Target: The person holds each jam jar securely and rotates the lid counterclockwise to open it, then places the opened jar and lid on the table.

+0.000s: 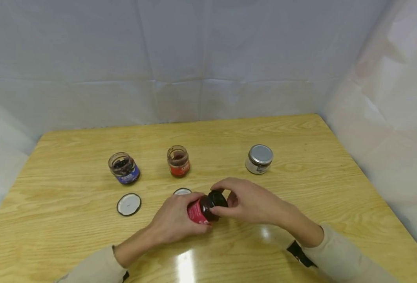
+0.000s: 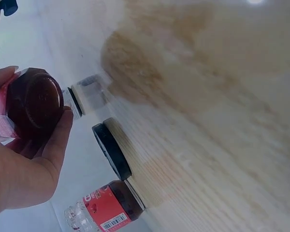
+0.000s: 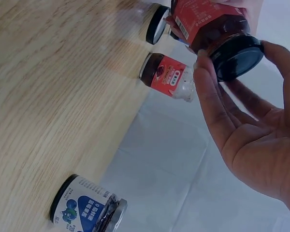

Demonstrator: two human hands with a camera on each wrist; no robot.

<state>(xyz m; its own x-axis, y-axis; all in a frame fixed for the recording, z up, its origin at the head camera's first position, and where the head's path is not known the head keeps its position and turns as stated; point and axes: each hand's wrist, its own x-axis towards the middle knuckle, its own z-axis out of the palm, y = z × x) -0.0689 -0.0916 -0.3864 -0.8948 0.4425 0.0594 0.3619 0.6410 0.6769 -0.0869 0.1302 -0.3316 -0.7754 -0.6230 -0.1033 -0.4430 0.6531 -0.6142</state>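
Tilted with its lid toward the right, a dark jar with a pink-red label [image 1: 196, 212] is gripped round its body by the left hand [image 1: 178, 218]. The right hand [image 1: 252, 202] pinches the black lid [image 1: 218, 199] between thumb and fingers; the right wrist view shows that lid [image 3: 238, 57] on the jar's mouth. The left wrist view looks at the jar's dark base [image 2: 41, 99], with the left hand [image 2: 31, 169] around it. Just behind the left hand lies a loose lid [image 1: 182, 191], partly hidden.
An uncovered jar with a blue label [image 1: 128, 175] stands at the left, a lid [image 1: 128, 204] lying in front of it. Behind the hands stands an uncovered red-labelled jar [image 1: 179, 168]. A jar with a silver lid [image 1: 259, 159] is at the right.
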